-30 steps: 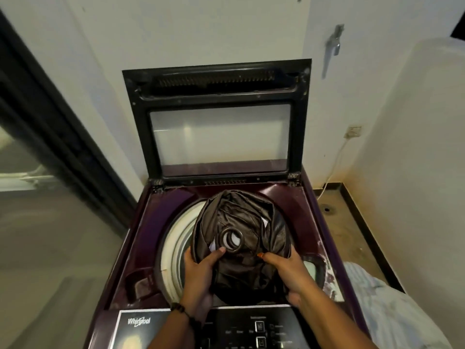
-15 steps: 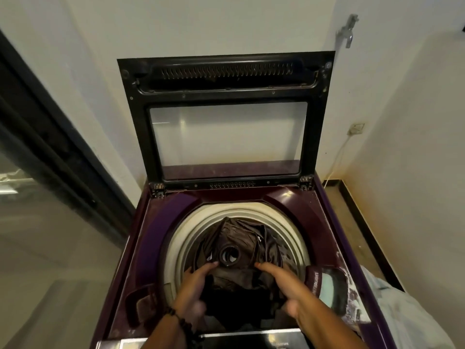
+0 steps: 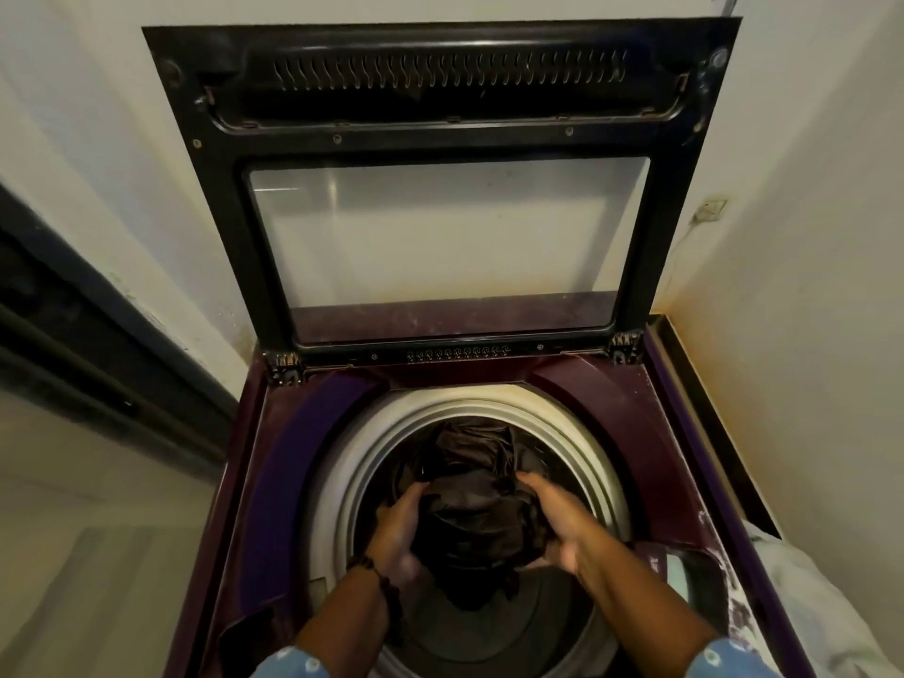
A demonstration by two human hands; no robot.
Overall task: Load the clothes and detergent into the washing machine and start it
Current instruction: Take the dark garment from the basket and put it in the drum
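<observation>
A dark purple top-loading washing machine [image 3: 303, 433] stands open, its glass lid [image 3: 440, 237] raised against the wall. A bundle of dark brown clothes [image 3: 477, 511] sits down inside the drum, below the pale drum rim [image 3: 352, 462]. My left hand [image 3: 398, 533] presses against the bundle's left side and my right hand [image 3: 555, 521] cups its right side; both reach into the drum with fingers curled around the cloth. A beaded bracelet circles my left wrist. No detergent container is visible.
A detergent compartment [image 3: 685, 574] sits at the machine's right front corner. Pale cloth [image 3: 802, 604] lies to the right of the machine. A dark door frame [image 3: 98, 345] runs along the left wall, and a wall socket [image 3: 709, 210] with a cable is on the right.
Both hands have lowered the clothes bundle from above the drum opening down into the drum. The view has moved closer, and the control panel has left the frame.
</observation>
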